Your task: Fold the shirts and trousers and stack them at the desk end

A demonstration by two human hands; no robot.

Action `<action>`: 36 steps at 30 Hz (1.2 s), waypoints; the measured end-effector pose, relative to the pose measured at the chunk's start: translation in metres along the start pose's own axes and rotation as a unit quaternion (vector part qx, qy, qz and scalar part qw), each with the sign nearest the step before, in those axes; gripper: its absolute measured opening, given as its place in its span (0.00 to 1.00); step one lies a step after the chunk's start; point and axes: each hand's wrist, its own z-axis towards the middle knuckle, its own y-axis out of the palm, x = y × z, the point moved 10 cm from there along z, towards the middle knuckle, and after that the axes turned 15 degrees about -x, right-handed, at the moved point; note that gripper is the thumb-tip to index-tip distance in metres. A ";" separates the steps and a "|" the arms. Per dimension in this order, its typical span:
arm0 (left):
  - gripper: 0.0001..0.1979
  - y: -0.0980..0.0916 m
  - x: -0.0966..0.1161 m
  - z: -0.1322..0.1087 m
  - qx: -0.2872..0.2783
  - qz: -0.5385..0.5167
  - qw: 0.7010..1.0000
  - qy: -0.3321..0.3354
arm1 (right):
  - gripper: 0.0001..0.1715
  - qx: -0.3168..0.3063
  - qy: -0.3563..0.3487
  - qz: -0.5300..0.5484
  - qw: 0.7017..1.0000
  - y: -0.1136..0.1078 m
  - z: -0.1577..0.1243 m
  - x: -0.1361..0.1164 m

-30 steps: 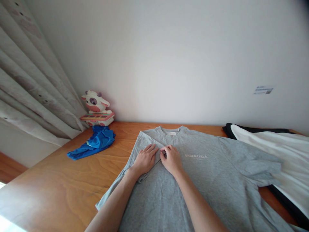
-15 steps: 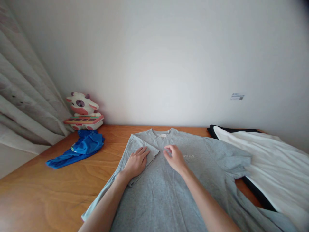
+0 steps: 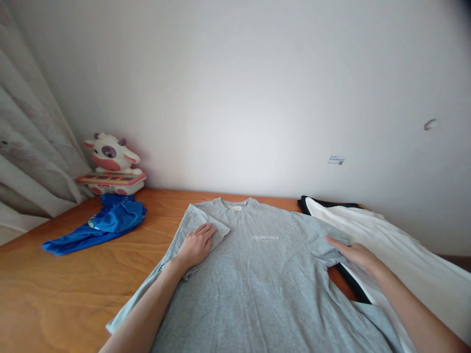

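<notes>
A grey short-sleeved T-shirt [image 3: 253,274] lies spread face up, with white lettering on its chest and the collar toward the wall. Its left-hand sleeve [image 3: 198,215] is folded inward over the front. My left hand [image 3: 196,246] rests flat on that folded sleeve, fingers stretched out. Over at the other side, my right hand [image 3: 355,254] grips the hem of the right-hand sleeve [image 3: 318,238]. The thumb lies on top of the cloth; the other fingers are mostly hidden.
White clothing [image 3: 401,250] and black clothing [image 3: 353,282] lie on the right, partly under the shirt's sleeve. A blue garment [image 3: 110,218] and a cow-shaped toy keyboard [image 3: 112,166] sit at the left on the wooden surface [image 3: 73,289]. A curtain [image 3: 33,132] hangs far left; a wall stands behind.
My right hand has moved right, from above the chest to the right-hand sleeve, and taken hold of it. My left hand stays on the folded sleeve. The view has turned slightly right.
</notes>
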 end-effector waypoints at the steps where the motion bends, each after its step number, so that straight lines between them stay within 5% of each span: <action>1: 0.24 -0.001 0.001 -0.001 0.002 -0.001 1.000 0.001 | 0.27 -0.013 -0.005 0.008 1.000 0.004 -0.001 0.000; 8: 0.24 -0.006 0.006 -0.005 0.000 -0.006 1.000 0.004 | 0.14 0.006 -0.027 -0.035 0.999 0.013 -0.002 -0.021; 12: 0.24 -0.007 0.007 -0.005 0.006 -0.016 1.000 0.012 | 0.21 0.049 -0.029 -0.082 0.995 0.022 -0.001 -0.052; 15: 0.23 -0.007 0.005 -0.005 0.011 -0.025 1.000 0.013 | 0.26 0.060 -0.110 -0.109 0.986 0.049 -0.024 -0.099; 17: 0.23 -0.006 0.004 -0.005 0.013 -0.029 0.999 0.014 | 0.28 -0.002 -0.240 -0.115 0.964 0.084 -0.054 -0.141; 20: 0.23 -0.005 0.005 -0.004 0.008 -0.020 1.000 0.015 | 0.35 -0.203 -0.373 -0.170 0.890 0.153 -0.109 -0.171; 23: 0.24 -0.005 0.006 -0.005 0.004 -0.012 1.000 0.011 | 0.36 -0.235 -0.420 -0.229 0.846 0.176 -0.143 -0.165; 28: 0.24 -0.006 0.005 -0.004 0.004 -0.013 1.000 0.007 | 0.31 -0.157 -0.431 -0.257 0.851 0.159 -0.144 -0.146; 36: 0.23 -0.004 0.001 -0.003 0.023 -0.033 0.999 0.007 | 0.37 -0.161 -0.448 -0.246 0.844 0.146 -0.151 -0.124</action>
